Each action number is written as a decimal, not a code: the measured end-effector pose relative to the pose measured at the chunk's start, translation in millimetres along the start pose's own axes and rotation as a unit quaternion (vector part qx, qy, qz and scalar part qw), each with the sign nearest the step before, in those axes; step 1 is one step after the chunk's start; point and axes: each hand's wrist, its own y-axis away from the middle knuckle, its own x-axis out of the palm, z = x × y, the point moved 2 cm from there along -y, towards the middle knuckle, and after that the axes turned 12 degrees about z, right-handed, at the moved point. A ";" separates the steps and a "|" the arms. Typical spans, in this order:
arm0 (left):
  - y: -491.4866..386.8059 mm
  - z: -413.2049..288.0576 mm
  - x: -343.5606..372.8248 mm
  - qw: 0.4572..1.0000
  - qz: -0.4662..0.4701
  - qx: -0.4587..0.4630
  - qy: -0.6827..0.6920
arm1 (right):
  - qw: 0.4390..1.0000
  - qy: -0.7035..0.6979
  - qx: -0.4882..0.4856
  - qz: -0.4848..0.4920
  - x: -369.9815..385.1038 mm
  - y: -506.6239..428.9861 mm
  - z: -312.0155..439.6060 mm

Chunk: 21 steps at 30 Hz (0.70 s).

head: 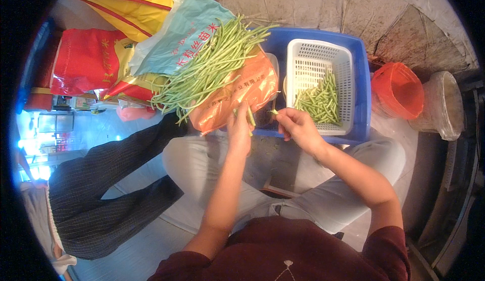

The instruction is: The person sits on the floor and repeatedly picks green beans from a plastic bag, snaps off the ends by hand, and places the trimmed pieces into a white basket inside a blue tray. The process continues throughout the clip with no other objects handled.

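Note:
My left hand (pixel 240 127) holds a few short lengths of green bean, at the lower edge of an orange plastic sack (pixel 242 87). To its right, my right hand (pixel 299 127) pinches a small bean end between thumb and fingers. A large heap of long green beans (pixel 212 67) lies across the orange sack and a light-blue printed sack (pixel 178 34). A white plastic basket (pixel 320 46), inside a blue plastic tub (pixel 360 91), holds many short cut bean pieces (pixel 320 103).
Red (pixel 89 61) and yellow (pixel 132 0) sacks lie at the upper left. Right of the tub stand a red bucket (pixel 398 91) and a plastic-lined bucket (pixel 447 106). Another person's dark-trousered legs (pixel 113 167) are at the left.

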 end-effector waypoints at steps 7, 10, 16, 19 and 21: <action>12.2 -13.8 8.4 0.980 0.171 -0.008 -0.105 | 0.977 0.176 -0.117 -0.020 -0.1 -1.8 3.7; 12.2 -10.1 4.2 0.966 0.193 0.023 -0.169 | 0.929 0.312 -0.192 -0.047 1.3 -1.2 9.2; 14.5 -15.3 0.2 0.956 0.220 0.020 -0.192 | 0.792 0.532 -0.292 -0.067 2.7 5.7 22.2; 17.8 -20.2 -0.3 0.950 0.219 0.003 -0.223 | 0.763 0.581 -0.280 -0.054 5.0 7.6 28.1; 18.2 -21.1 -1.5 0.942 0.219 0.010 -0.252 | 0.738 0.614 -0.278 -0.042 4.7 8.0 27.6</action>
